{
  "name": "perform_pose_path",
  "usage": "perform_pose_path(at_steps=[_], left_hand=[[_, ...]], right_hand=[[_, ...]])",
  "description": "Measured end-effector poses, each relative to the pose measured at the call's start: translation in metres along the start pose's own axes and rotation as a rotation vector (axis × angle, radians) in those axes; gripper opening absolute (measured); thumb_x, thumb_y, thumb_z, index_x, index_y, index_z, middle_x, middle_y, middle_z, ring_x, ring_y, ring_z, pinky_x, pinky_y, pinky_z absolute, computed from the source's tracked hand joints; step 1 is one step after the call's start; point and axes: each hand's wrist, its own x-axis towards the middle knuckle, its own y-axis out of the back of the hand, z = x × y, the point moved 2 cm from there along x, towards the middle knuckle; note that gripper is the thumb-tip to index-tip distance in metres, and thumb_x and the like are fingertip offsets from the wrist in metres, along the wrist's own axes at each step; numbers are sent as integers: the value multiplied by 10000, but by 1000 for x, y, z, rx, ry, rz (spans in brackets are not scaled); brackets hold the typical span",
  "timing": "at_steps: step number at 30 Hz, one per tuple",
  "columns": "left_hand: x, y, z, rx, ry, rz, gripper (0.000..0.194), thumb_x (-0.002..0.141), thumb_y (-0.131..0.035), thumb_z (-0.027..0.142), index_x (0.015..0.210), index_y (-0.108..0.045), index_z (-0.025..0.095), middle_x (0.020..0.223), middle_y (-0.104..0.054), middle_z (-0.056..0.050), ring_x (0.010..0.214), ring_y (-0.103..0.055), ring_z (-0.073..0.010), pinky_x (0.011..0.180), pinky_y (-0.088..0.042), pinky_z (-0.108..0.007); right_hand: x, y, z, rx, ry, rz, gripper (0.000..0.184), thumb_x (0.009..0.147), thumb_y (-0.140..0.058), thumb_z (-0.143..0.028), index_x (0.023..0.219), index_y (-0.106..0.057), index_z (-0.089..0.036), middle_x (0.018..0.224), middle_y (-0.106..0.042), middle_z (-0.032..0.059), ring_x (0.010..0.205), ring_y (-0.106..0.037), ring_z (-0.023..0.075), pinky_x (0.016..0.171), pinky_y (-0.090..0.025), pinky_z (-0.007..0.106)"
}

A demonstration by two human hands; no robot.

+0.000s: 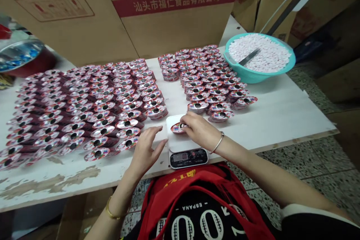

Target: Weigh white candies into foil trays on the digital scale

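My right hand (198, 130) has its thumb and fingers closed at the right end of a small oval container (176, 128), beside the round hole in its top. The container is red and white with a printed lid and is over the white platform of a digital kitchen scale (174, 144); whether it rests fully on it is hard to tell. The scale's display (180, 156) seems to read zero. Left of the scale, my left hand (147, 150) is open, thumb and fingers apart, holding nothing. Next to it stand rows of similar oval containers (128, 143).
More oval containers (215, 98) stand in rows behind the scale. A turquoise basin (253, 75) of small white pieces, with a flat metal tool (249, 57) in it, stands at the right. Tall cardboard boxes (180, 30) line the back; a metal bowl (26, 58) with blue items sits far left.
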Motion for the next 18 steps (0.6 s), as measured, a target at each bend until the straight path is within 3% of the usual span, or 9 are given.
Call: perform_pose_path(at_steps=[5, 7, 10, 12, 14, 16, 18], left_hand=[[-3, -2, 0, -28, -7, 11, 327, 913, -563, 323, 1215, -509, 209, 1140, -642, -87, 1071, -595, -221, 928, -478, -380], [-5, -3, -1, -52, 0, 5, 277, 916, -556, 311, 1171, -533, 206, 1101, -654, -79, 1038, -608, -209, 905, -488, -365], [-14, -5, -4, -89, 30, -30, 213, 926, -529, 296, 1117, -557, 206, 1046, -665, -69, 980, -625, -192, 859, -505, -345], [-23, -8, -7, -105, 57, -61, 198, 934, -509, 284, 1108, -561, 205, 1023, -665, -67, 957, -628, -183, 832, -512, -330], [-31, -11, -9, -116, 86, -80, 195, 939, -497, 276, 1105, -562, 199, 996, -663, -66, 927, -627, -174, 805, -516, -317], [-38, -13, -10, -122, 112, -82, 195, 938, -497, 279, 1099, -567, 196, 969, -663, -64, 890, -627, -169, 791, -518, -316], [-41, -15, -11, -124, 133, -76, 196, 935, -500, 285, 1094, -573, 197, 955, -665, -62, 865, -628, -166, 785, -520, -318]], right_hand=[[-1, 4, 2, 12, 94, 68, 131, 884, -527, -59, 954, -620, -118, 995, -576, 86, 923, -550, 155, 856, -431, 290], [-2, 24, 8, 7, 131, 176, 94, 891, -571, -116, 950, -644, -123, 976, -602, 79, 930, -562, 160, 850, -437, 294], [0, 80, 38, -94, 73, 434, 127, 888, -611, -188, 927, -684, -92, 951, -655, 88, 912, -587, 150, 806, -430, 286], [4, 127, 76, -219, -93, 630, 269, 885, -601, -243, 974, -694, -7, 993, -675, 148, 936, -601, 144, 786, -401, 286], [13, 170, 124, -352, -347, 697, 482, 847, -576, -336, 1041, -663, 96, 1105, -648, 229, 1069, -592, 176, 810, -354, 333], [24, 201, 172, -392, -617, 639, 588, 780, -505, -393, 858, -653, 171, 1171, -593, 293, 1208, -511, 254, 811, -305, 405], [37, 220, 209, -372, -773, 547, 557, 689, -522, -375, 589, -598, 167, 1187, -552, 333, 1251, -445, 334, 815, -272, 462]])
